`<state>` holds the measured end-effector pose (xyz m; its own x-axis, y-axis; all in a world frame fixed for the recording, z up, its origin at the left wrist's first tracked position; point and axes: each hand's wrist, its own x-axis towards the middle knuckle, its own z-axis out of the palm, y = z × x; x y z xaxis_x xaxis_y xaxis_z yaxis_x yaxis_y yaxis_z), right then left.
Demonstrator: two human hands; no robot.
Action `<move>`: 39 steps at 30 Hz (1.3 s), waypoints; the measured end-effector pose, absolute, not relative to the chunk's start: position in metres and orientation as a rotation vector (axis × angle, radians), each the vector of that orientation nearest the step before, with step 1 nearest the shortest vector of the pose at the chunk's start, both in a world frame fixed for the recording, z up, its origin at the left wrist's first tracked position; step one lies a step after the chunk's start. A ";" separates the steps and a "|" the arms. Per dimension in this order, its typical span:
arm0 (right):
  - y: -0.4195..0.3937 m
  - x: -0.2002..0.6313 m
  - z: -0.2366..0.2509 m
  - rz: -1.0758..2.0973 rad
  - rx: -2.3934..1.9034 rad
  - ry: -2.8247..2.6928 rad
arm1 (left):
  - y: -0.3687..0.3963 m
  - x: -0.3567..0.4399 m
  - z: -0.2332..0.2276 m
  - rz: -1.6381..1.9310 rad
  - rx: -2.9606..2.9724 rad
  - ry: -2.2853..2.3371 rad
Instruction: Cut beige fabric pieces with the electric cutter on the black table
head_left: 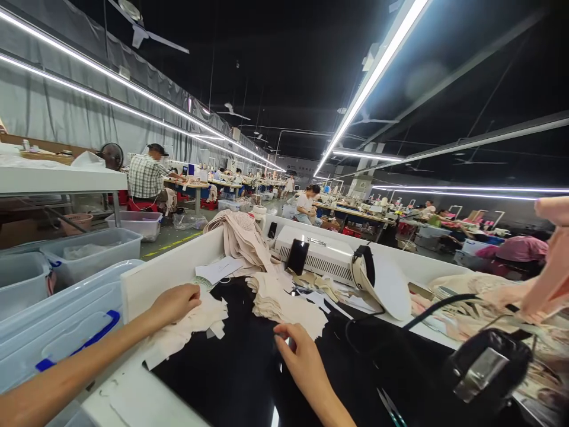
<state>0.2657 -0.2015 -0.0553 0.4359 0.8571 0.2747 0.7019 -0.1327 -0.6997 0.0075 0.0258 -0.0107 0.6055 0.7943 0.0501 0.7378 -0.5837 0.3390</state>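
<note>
My left hand point(178, 302) rests over a pile of cream fabric pieces point(202, 317) at the left of the black tabletop point(240, 367). Its fingers are curled in, and what they pinch, if anything, is hidden. Right of centre, my right hand point(300, 353) hovers just in front of a second stack of cream fabric pieces point(275, 299). Its fingers are bent, with a small gap between thumb and forefinger, and I see nothing between them. A pointed metal tool with teal handles point(391, 408) lies at the near edge, right of my right hand.
Behind the stacks stand a white vented machine point(315, 252), a phone point(297, 256) and a white visor point(391, 284). At right is a dark device with a metal plate point(482, 370) and thick cable. Plastic bins point(98, 243) stand left. Other people sit at sewing tables beyond.
</note>
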 end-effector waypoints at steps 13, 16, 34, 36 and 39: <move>-0.218 0.239 -0.068 0.667 -1.617 -1.282 | -0.001 0.006 -0.002 0.653 2.362 0.938; -0.214 0.225 -0.071 0.752 -1.569 -1.140 | -0.024 0.011 0.001 0.708 2.291 0.791; -0.244 0.197 -0.042 1.046 -1.299 -1.037 | -0.115 0.045 -0.022 0.337 1.747 0.365; -0.249 0.196 -0.040 1.085 -1.308 -1.055 | -0.118 0.047 -0.022 0.287 1.708 0.358; -0.255 0.196 -0.039 1.139 -1.315 -1.058 | -0.119 0.049 -0.019 0.292 1.669 0.398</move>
